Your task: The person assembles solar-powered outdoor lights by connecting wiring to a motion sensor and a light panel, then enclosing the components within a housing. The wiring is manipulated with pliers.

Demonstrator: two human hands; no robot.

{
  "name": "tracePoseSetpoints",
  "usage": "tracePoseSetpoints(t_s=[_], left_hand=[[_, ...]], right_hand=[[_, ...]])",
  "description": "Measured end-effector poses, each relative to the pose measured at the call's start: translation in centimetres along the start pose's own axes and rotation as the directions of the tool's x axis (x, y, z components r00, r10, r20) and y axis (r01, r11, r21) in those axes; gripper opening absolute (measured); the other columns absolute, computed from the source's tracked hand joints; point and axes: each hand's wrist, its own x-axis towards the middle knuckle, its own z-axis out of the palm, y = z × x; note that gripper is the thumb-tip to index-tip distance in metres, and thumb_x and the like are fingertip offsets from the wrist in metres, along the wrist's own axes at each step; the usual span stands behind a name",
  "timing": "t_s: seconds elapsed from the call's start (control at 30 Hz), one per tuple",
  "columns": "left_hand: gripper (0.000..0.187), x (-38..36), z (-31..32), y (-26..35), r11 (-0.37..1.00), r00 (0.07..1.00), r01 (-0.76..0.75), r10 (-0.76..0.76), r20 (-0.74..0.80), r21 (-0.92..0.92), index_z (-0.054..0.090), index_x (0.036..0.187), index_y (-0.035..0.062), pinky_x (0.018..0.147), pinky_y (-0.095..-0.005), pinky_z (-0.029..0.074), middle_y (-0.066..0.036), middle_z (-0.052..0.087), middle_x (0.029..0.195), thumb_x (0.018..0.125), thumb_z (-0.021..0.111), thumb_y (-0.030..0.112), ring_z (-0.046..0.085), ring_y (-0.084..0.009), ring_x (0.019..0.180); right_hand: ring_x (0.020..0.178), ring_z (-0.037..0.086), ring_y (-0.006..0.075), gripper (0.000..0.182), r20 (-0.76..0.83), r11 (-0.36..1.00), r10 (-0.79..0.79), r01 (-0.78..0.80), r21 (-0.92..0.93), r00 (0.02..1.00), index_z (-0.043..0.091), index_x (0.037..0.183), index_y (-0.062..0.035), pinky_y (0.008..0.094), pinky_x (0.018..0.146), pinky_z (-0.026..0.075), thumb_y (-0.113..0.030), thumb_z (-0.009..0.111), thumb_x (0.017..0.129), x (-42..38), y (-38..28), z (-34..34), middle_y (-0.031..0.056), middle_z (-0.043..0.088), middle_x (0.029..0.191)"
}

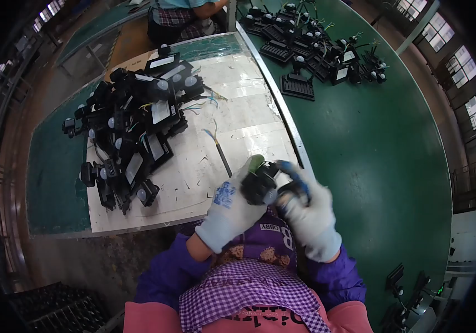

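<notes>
Both my hands wear white work gloves and meet in front of my apron, at the edge of the white board. My left hand is closed around a black floodlight with a motion sensor. A black cable with bare-ended coloured wires reaches from near the left hand across the board. My right hand, its fingertips blue and blurred, is curled on the right side of the same floodlight. Its fingers hide part of the light, and I cannot make out any smaller thing in them.
A heap of black sensor floodlights lies on the left of the white board. More floodlights lie at the far end of the green table. A metal edge runs between. Another person sits beyond the board.
</notes>
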Motion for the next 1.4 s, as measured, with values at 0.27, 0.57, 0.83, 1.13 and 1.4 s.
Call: tracePoseSetpoints(t_s=[0.27, 0.57, 0.83, 1.13, 1.4], left_hand=[[0.054, -1.9, -1.5, 3.6, 0.695, 0.863, -0.352, 0.500, -0.070, 0.627, 0.053, 0.124, 0.0005, 0.098, -0.0477, 0.043, -0.019, 0.049, 0.130, 0.077, 0.070, 0.022, 0.052, -0.0382, 0.115], [0.106, 2.6, -1.6, -2.6, 0.734, 0.909, -0.409, 0.381, 0.170, 0.543, 0.030, 0.146, 0.0105, 0.112, -0.0531, 0.024, -0.023, 0.030, 0.145, 0.062, 0.076, 0.057, 0.025, -0.0444, 0.136], [0.099, 6.1, 2.3, -2.7, 0.683, 0.911, -0.413, 0.320, 0.261, 0.602, 0.029, 0.147, 0.0125, 0.110, -0.0512, 0.026, -0.021, 0.037, 0.141, 0.069, 0.070, 0.056, 0.035, -0.0392, 0.131], [0.094, 5.9, 4.4, -3.7, 0.697, 0.940, -0.334, 0.298, 0.168, 0.634, 0.032, 0.146, 0.0122, 0.112, -0.0524, 0.021, -0.022, 0.034, 0.144, 0.074, 0.063, 0.063, 0.030, -0.0404, 0.134], [0.100, 4.7, 2.0, -3.7, 0.697, 0.967, -0.205, 0.251, 0.035, 0.687, 0.036, 0.143, 0.0095, 0.109, -0.0517, 0.025, -0.020, 0.036, 0.143, 0.068, 0.066, 0.067, 0.032, -0.0402, 0.132]], right_hand=[[0.051, 0.046, 0.0046, 0.037, 0.142, 0.759, 0.083, -0.155, 0.632, 0.986, 0.059, 0.112, 0.0019, 0.0184, 0.044, 0.036, -0.027, 0.058, 0.089, 5.4, 3.4, -1.8, 0.0083, 0.063, 0.082], [0.040, 0.032, 0.0062, 0.040, 0.324, 0.520, 0.240, -0.403, 0.753, 0.915, 0.055, 0.116, 0.0045, 0.0215, 0.042, 0.033, -0.030, 0.052, 0.095, 7.7, 8.4, -4.3, 0.0054, 0.058, 0.077], [0.070, 0.055, 0.0121, 0.028, 0.037, 0.926, 0.160, -0.137, -0.353, 0.986, 0.061, 0.103, 0.0001, 0.0286, 0.065, 0.046, -0.021, 0.059, 0.085, 11.2, 7.5, -8.0, 0.0037, 0.059, 0.072], [0.080, 0.062, 0.0381, 0.018, 0.052, 0.438, 0.059, 0.021, -0.899, 0.997, 0.056, 0.094, -0.0081, 0.0448, 0.071, 0.049, -0.025, 0.054, 0.090, 7.7, 3.2, -4.0, 0.0179, 0.065, 0.085], [0.063, 0.057, 0.0156, 0.017, -0.371, 0.981, 0.079, -0.139, -0.137, 0.925, 0.063, 0.096, -0.0004, 0.0322, 0.061, 0.047, -0.016, 0.060, 0.090, 6.5, 10.2, -8.0, 0.0114, 0.062, 0.072]])
